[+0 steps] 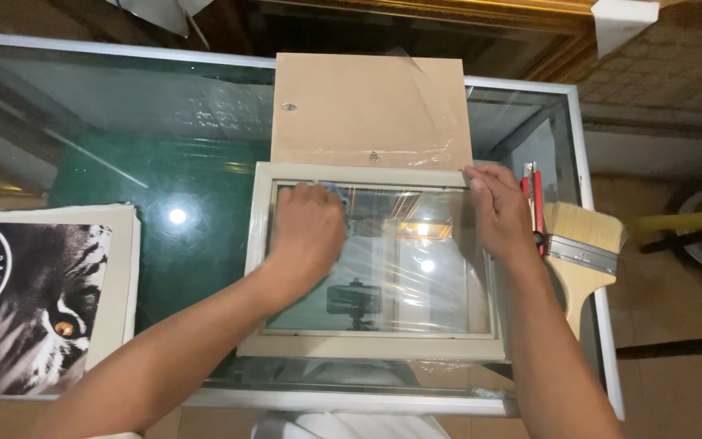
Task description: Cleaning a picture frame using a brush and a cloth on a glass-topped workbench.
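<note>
Both forearms reached in from the bottom edge over a cream picture frame [371, 345] lying flat on the glass surface [164, 130]. At far left, cut off by the edge, lay a black-and-white print of a tiger's face [38, 305] with an orange eye and a round label in its corner. The left hand [306, 232] pressed down on the frame's glass pane [416, 284], its fingers curled over something bluish, mostly hidden and hard to make out. Behind the frame lay a brown backing board [359, 106] under loose clear film [440, 122]. The right hand [497, 211] rested on the frame's upper right corner, fingertips pinching at the film edge. Just right sat a red utility knife [534, 203] and a wide paintbrush [582, 248].
</note>
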